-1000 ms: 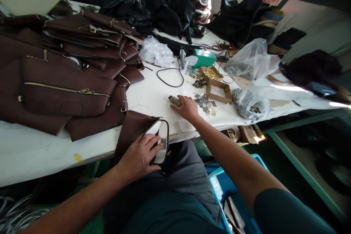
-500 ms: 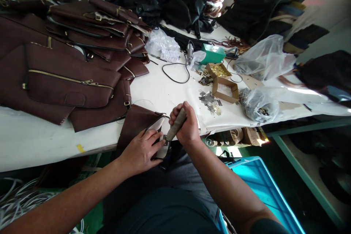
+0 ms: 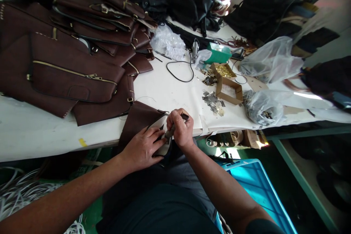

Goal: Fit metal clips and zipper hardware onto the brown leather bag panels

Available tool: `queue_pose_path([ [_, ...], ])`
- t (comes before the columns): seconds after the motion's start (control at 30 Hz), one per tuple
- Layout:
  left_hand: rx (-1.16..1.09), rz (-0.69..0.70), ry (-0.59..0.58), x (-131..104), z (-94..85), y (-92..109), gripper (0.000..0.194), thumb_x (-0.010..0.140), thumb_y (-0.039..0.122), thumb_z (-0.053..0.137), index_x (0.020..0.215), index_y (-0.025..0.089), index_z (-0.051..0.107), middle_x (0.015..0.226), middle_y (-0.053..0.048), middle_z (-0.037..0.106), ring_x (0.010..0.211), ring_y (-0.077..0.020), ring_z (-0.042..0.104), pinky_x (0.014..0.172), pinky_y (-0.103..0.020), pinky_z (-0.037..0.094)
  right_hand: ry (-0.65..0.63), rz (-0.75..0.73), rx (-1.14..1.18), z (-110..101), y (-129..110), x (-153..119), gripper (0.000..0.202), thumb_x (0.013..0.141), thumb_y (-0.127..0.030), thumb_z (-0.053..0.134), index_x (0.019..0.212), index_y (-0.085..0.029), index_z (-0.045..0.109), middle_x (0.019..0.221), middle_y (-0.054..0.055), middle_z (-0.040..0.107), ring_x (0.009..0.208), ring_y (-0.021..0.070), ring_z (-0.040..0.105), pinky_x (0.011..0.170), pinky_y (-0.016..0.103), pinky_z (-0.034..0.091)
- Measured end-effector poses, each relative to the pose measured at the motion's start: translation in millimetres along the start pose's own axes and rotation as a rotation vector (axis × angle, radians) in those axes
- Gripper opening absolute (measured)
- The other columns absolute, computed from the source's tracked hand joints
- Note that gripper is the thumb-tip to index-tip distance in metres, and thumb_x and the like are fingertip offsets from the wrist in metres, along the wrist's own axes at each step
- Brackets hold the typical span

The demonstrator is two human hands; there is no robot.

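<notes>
At the table's front edge, a brown leather bag piece (image 3: 138, 119) lies partly over the edge, its pale inner side turned up in front of me. My left hand (image 3: 143, 148) holds it down, with fingers spread over the pale side and the thumb by the near edge. My right hand (image 3: 181, 128) is closed around a hand tool with a thick greyish handle (image 3: 170, 131). The tool slants down to the pale side, close to my left fingertips. Its dark handle end pokes out above my fist. The working tip is too hidden to make out.
Brown leather bag pieces (image 3: 74, 76) with zips are heaped on the left. To the right lie flat metal plates (image 3: 212, 101), a cardboard box (image 3: 229, 90), a green box (image 3: 218, 53) and a plastic bag (image 3: 263, 108). A blue crate (image 3: 257, 175) stands below, right.
My right fist has come slightly lower and turned on the tool, so less of the handle shows. My left hand stays on the leather. The whole view has shifted a little.
</notes>
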State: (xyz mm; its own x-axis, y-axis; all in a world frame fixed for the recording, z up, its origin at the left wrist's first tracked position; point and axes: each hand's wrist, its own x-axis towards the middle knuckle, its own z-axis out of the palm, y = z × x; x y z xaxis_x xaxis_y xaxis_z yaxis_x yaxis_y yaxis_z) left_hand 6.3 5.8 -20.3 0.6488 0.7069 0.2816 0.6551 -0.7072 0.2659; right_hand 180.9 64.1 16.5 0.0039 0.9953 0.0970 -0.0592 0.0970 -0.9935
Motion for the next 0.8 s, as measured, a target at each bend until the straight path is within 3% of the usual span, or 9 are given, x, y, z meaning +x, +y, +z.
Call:
queue_pose_path([
  [0.1, -0.025, -0.017, 0.015, -0.9, 0.9, 0.8, 0.059, 0.084, 0.042, 0.085, 0.135, 0.016, 0.069, 0.138, -0.015, 0.072, 0.131, -0.0374, 0.061, 0.113, -0.055, 0.050, -0.046, -0.036, -0.056, -4.4, -3.9, -10.1, 0.048, 0.097, -0.062, 0.066, 0.072, -0.026, 0.046, 0.064, -0.002, 0.055, 0.059, 0.0161, 0.053, 0.063, 0.033, 0.048],
  [0.2, -0.050, -0.028, 0.037, -2.1, 2.5, 1.0, 0.065, 0.084, 0.043, 0.085, 0.140, 0.016, 0.065, 0.139, -0.014, 0.072, 0.133, -0.0366, 0.060, 0.115, -0.054, 0.049, -0.083, 0.023, -0.073, -9.5, -12.6, -13.0, 0.047, 0.094, -0.067, 0.067, 0.076, -0.026, 0.053, 0.071, 0.000, 0.061, 0.062, 0.0169, 0.056, 0.064, 0.033, 0.051],
  [0.3, -0.067, -0.029, 0.030, -3.4, 2.3, 0.8, 0.063, 0.084, 0.043, 0.085, 0.138, 0.017, 0.066, 0.143, -0.014, 0.070, 0.135, -0.0368, 0.059, 0.115, -0.055, 0.048, -0.012, 0.049, 0.055, -10.3, -28.4, -11.0, 0.047, 0.091, -0.068, 0.071, 0.081, -0.027, 0.051, 0.065, -0.003, 0.052, 0.055, 0.0151, 0.050, 0.055, 0.030, 0.047],
  [0.43, -0.094, -0.031, 0.033, -4.0, -0.2, 0.6, 0.067, 0.085, 0.041, 0.084, 0.143, 0.016, 0.061, 0.141, -0.014, 0.070, 0.135, -0.0345, 0.059, 0.116, -0.052, 0.048, 0.030, -0.091, 0.209, -4.5, -44.0, -12.0, 0.052, 0.092, -0.067, 0.070, 0.073, -0.028, 0.041, 0.061, -0.005, 0.040, 0.050, 0.0140, 0.041, 0.047, 0.029, 0.040],
  [0.5, -0.097, -0.038, 0.038, -3.9, -0.2, 0.6, 0.067, 0.086, 0.041, 0.083, 0.143, 0.014, 0.060, 0.140, -0.015, 0.070, 0.135, -0.0346, 0.059, 0.116, -0.053, 0.048, -0.038, -0.120, 0.152, -2.5, -40.7, -16.0, 0.053, 0.092, -0.067, 0.070, 0.070, -0.027, 0.043, 0.061, -0.003, 0.044, 0.052, 0.0150, 0.043, 0.051, 0.031, 0.043],
  [0.6, -0.088, -0.047, 0.028, -4.1, 2.2, 0.5, 0.064, 0.086, 0.040, 0.081, 0.141, 0.014, 0.061, 0.141, -0.015, 0.070, 0.136, -0.0364, 0.059, 0.116, -0.055, 0.048, -0.133, -0.034, 0.001, -3.9, -24.8, -22.3, 0.053, 0.090, -0.067, 0.072, 0.066, -0.026, 0.047, 0.062, -0.001, 0.049, 0.060, 0.0169, 0.048, 0.059, 0.034, 0.047],
  [0.7, -0.078, -0.044, 0.025, -4.8, 4.7, 0.2, 0.064, 0.085, 0.041, 0.083, 0.139, 0.014, 0.063, 0.141, -0.015, 0.071, 0.136, -0.0373, 0.059, 0.117, -0.056, 0.047, -0.146, 0.037, -0.034, -8.2, -10.4, -24.8, 0.051, 0.089, -0.064, 0.073, 0.066, -0.026, 0.049, 0.064, 0.000, 0.053, 0.064, 0.0179, 0.050, 0.063, 0.035, 0.049],
  [0.8, -0.073, -0.054, 0.023, -5.2, 4.4, 0.7, 0.062, 0.086, 0.041, 0.082, 0.139, 0.014, 0.063, 0.141, -0.015, 0.071, 0.136, -0.0371, 0.059, 0.116, -0.055, 0.047, -0.136, -0.015, -0.006, -8.5, -4.5, -24.7, 0.047, 0.092, -0.058, 0.073, 0.066, -0.025, 0.051, 0.067, 0.001, 0.055, 0.066, 0.0181, 0.050, 0.065, 0.035, 0.048],
])
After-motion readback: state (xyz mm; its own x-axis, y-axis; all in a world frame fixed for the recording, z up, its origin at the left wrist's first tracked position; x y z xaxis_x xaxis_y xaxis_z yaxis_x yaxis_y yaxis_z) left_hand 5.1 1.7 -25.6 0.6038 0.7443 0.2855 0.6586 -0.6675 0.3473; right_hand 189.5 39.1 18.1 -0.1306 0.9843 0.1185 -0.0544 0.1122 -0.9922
